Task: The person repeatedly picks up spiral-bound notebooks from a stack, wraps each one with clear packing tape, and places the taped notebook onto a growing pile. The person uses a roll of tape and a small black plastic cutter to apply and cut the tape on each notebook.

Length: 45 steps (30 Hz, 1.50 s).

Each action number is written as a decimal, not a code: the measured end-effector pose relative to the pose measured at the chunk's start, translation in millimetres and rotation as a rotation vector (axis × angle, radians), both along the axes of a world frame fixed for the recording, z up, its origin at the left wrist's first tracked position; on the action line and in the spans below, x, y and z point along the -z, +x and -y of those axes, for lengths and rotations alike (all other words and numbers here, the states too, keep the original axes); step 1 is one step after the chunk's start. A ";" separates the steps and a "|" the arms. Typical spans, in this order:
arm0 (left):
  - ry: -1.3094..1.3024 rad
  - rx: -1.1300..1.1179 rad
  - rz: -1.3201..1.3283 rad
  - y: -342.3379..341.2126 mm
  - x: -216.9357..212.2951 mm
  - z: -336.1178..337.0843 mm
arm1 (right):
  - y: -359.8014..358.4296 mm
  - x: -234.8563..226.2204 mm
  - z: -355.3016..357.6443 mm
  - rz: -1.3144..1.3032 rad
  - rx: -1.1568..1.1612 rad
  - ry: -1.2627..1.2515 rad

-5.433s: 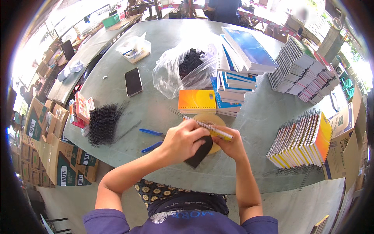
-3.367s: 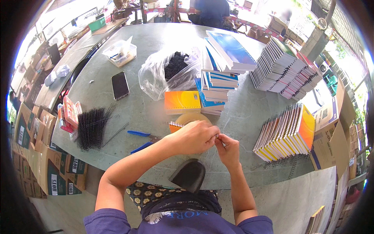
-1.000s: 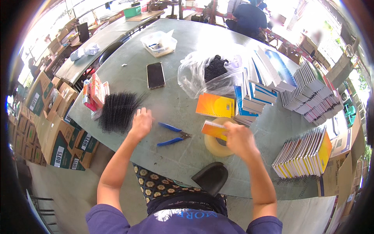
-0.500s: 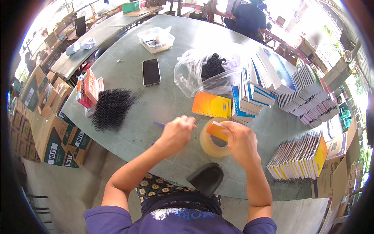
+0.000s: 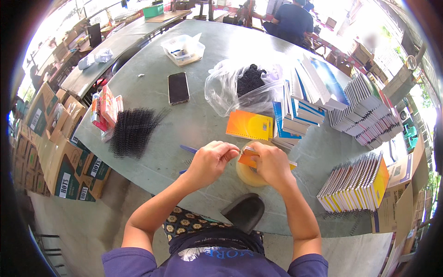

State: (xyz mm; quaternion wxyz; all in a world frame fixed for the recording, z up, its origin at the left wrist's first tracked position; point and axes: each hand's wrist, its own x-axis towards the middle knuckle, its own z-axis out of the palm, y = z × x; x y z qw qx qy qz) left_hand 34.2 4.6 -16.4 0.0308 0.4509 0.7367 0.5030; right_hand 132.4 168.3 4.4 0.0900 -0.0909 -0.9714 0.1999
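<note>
My right hand (image 5: 273,165) grips a small orange notebook (image 5: 247,159) above a wide roll of clear yellowish tape (image 5: 247,174). At the notebook's left edge, my left hand (image 5: 213,162) is closed in a pinch. A tiny dark wire-like bit shows by its fingertips, too small to name. Beside the left hand lies a tool with blue handles (image 5: 188,148), partly hidden under the wrist. Just beyond the hands, more orange-yellow notebooks (image 5: 249,124) rest on the table.
Black spiral coils (image 5: 134,131) lie at left near red-and-white boxes (image 5: 107,108). A phone (image 5: 178,87), a plastic tub (image 5: 183,50) and a bag of black coils (image 5: 251,81) stand farther back. Stacked notebooks (image 5: 364,111) and bound yellow ones (image 5: 355,182) fill the right side.
My left hand has moved right, its fingertips now meeting the notebook's edge. My right hand has shifted slightly left and turned the notebook over the tape roll.
</note>
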 end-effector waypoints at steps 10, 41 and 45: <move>0.019 -0.004 -0.077 12.6 0.1 -2.3 | 1.6 -2.6 -0.9 -0.020 -0.019 -0.043; -0.140 0.094 -0.232 -18.9 -7.8 -7.1 | 17.4 -0.8 -2.5 -0.037 -0.084 0.226; -0.269 0.190 -0.067 -18.2 -10.7 -2.2 | 21.4 -11.2 3.6 -0.133 -0.106 0.054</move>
